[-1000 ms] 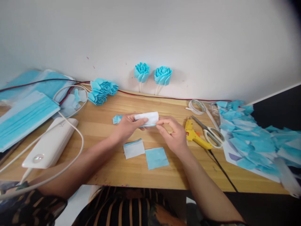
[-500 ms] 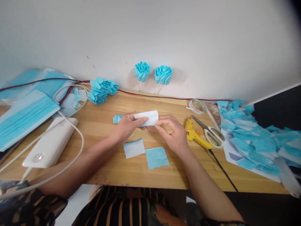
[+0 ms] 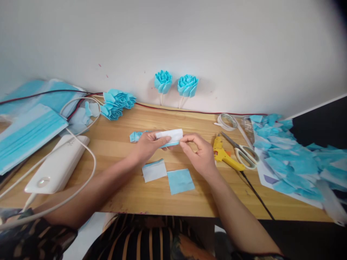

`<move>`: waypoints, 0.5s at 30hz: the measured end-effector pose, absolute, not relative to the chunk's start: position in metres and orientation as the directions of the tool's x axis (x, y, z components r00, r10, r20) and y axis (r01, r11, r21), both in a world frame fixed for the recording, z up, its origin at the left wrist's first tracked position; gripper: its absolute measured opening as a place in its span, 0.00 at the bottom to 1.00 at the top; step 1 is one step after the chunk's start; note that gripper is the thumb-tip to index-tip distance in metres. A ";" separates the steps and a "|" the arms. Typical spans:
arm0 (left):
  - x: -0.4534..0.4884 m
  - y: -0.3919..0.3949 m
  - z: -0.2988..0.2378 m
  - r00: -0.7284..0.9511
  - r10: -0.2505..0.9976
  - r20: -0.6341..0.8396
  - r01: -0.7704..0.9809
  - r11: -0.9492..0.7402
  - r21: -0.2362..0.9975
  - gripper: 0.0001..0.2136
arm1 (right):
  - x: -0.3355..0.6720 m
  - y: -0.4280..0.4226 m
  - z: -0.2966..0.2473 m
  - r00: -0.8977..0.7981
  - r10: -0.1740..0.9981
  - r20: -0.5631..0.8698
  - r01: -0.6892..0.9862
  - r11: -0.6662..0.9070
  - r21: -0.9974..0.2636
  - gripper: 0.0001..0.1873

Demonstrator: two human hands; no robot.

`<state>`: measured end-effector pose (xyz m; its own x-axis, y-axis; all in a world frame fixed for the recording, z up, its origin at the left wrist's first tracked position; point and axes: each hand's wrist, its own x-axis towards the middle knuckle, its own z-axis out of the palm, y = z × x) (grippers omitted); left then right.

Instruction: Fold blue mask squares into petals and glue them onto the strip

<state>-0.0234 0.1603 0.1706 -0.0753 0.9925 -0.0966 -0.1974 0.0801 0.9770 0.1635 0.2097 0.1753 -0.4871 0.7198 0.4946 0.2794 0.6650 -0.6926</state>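
Both hands hold one folded piece of mask fabric point(image 3: 173, 135), white side up with a blue edge, just above the wooden table point(image 3: 130, 195). My left hand point(image 3: 148, 146) pinches its left end with thumb on top. My right hand point(image 3: 199, 153) pinches its right end with fingertips. Two cut squares lie below the hands: a white one point(image 3: 154, 170) and a blue one point(image 3: 180, 181). A small blue folded scrap point(image 3: 135, 136) lies just left of my left hand.
Two blue fabric roses point(image 3: 163, 81) lean on the wall; more blue flowers point(image 3: 116, 103) lie at left. A yellow glue gun point(image 3: 225, 155) and scissors point(image 3: 242, 151) sit right of my hands. Blue scraps point(image 3: 292, 159) pile at right. A white power bank point(image 3: 58, 164), cables and face masks point(image 3: 27, 133) are left.
The hands and the folded piece have barely shifted; the right fingertips have closed in slightly on the piece's right end.
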 end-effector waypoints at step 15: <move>-0.024 0.160 0.169 -0.073 0.993 -0.090 -0.218 0.072 0.973 0.12 | 0.165 0.210 0.174 -0.527 0.711 0.465 0.270 0.659 -0.702 0.09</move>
